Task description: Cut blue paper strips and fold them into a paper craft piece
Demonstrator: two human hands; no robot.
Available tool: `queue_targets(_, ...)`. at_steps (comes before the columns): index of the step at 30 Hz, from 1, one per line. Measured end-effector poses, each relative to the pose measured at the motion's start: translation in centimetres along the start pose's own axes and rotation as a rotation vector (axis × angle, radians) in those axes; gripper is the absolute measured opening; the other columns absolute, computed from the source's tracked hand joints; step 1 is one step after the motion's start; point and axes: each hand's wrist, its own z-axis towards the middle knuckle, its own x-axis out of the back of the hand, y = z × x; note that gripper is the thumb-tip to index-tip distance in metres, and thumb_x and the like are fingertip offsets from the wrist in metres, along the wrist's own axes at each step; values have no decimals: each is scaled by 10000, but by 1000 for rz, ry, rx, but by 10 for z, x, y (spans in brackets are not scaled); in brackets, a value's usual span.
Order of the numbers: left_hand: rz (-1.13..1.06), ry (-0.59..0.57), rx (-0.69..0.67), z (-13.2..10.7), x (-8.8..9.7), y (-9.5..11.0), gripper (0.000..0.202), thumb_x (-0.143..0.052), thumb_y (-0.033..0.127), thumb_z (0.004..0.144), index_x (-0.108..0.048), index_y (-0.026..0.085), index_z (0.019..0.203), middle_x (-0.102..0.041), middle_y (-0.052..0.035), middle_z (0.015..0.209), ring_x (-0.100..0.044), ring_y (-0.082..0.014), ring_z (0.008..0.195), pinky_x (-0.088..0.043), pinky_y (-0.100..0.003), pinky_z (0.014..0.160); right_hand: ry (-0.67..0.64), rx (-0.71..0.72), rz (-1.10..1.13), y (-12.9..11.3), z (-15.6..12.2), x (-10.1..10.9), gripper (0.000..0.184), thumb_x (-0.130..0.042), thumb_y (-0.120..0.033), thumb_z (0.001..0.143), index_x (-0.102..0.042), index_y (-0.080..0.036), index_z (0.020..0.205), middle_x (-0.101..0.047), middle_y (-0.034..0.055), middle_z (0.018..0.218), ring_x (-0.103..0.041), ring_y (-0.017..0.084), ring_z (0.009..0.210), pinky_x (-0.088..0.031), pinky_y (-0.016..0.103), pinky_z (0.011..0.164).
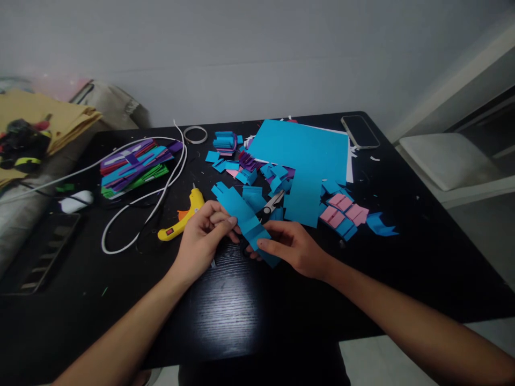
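Observation:
A creased strip of blue paper [242,213] is held between both hands above the black table. My left hand [206,229] pinches its middle, thumb on top. My right hand [293,247] closes on the strip's near end, with the thumb across it and the fingers beneath. Just beyond the strip lie scissors [274,201], their handles partly hidden behind the paper and fingers. A yellow glue gun [183,215] rests left of my left hand. Folded blue paper pieces [278,177] are scattered behind the strip.
Large blue sheets [301,147] lie at the back. Pink folded pieces [338,210] sit to the right, near a phone [360,132]. On the left are a stack of coloured strips [134,165], a looped white cable [103,236], a roll of tape [195,134] and a white case [76,201].

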Motion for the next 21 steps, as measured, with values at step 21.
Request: queue_targets(21,41,-123,-33,-6,-7,3,242,-815,326,844,-643,175,923,-692,3,726,-648,-128,618,-558,-248,614,211,144,-250,0,-1,-2,164,-785,-332,861,-771,-205,965,-793,40,926,-732,195,848,-579,318,794)
